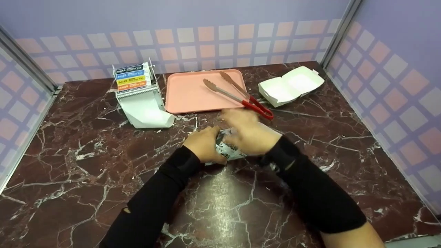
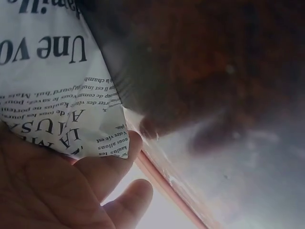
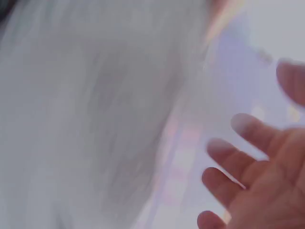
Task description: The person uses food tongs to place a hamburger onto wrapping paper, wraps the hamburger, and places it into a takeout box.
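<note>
A white wrapping paper with black newspaper print lies bunched between the two hands at the middle of the marble-patterned table. My left hand grips its left end, thumb on the near side. In the left wrist view, the printed paper covers part of the palm, and fingertips show past its edge. Over the right part of the paper is my right hand, blurred by motion. The right wrist view shows its fingers spread and apart from a blurred pale sheet. Whatever the paper may enclose is hidden.
Behind the hands lies a pink tray, with red-handled tongs resting across its right side. An opened white takeaway box stands at the back right. A rack of colored label boxes with a hanging white sheet stands at the back left.
</note>
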Available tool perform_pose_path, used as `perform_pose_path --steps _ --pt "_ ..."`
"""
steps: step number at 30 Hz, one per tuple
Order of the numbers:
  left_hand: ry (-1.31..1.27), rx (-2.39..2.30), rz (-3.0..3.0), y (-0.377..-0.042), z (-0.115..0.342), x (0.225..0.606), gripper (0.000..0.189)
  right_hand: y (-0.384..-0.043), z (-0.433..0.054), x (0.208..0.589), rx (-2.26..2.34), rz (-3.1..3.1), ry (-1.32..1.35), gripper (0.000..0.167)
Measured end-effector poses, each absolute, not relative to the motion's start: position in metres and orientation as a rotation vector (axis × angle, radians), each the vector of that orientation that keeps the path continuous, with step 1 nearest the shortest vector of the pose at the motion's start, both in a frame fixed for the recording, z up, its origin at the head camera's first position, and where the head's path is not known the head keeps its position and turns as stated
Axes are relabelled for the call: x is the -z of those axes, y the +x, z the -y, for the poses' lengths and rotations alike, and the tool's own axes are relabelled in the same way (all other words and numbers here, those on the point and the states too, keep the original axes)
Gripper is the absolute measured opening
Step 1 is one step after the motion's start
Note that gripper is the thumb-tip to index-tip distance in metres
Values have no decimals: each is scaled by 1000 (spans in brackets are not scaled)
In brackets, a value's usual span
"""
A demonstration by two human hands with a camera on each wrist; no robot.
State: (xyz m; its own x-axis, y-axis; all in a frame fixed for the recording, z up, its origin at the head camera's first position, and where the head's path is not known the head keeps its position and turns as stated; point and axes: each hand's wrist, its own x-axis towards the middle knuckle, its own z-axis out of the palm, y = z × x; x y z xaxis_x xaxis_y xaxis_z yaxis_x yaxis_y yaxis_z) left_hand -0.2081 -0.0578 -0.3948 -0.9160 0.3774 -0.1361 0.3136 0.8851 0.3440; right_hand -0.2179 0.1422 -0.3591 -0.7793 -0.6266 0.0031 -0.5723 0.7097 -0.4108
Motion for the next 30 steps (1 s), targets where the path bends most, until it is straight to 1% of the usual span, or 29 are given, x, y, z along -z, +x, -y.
perform_pose_path --steps 3,6,9,13,20,22,25,30 --pt "544 -391 -2865 -208 54 396 115 -205 -134 370 348 -2709 -1111 93" --pt "567 -340 -2864 -209 50 397 121 -204 -135 382 202 -2684 -1080 101" --pt "565 -344 -2880 -210 49 397 120 -208 -141 387 174 -2697 -1012 103" --pt "553 -341 -2886 -209 52 397 117 -210 -145 392 191 -2711 -996 102" --pt "515 -353 -2893 -205 58 397 130 -211 -144 397 249 -2715 -1002 101" --pt "525 -366 -2896 -204 59 397 131 -211 -144 398 257 -2706 -1002 101" --pt "584 -417 -2904 -204 59 397 122 -212 -147 397 260 -2692 -1010 103" --pt "661 -476 -2902 -206 59 397 102 -218 -158 397 266 -2669 -1007 107"
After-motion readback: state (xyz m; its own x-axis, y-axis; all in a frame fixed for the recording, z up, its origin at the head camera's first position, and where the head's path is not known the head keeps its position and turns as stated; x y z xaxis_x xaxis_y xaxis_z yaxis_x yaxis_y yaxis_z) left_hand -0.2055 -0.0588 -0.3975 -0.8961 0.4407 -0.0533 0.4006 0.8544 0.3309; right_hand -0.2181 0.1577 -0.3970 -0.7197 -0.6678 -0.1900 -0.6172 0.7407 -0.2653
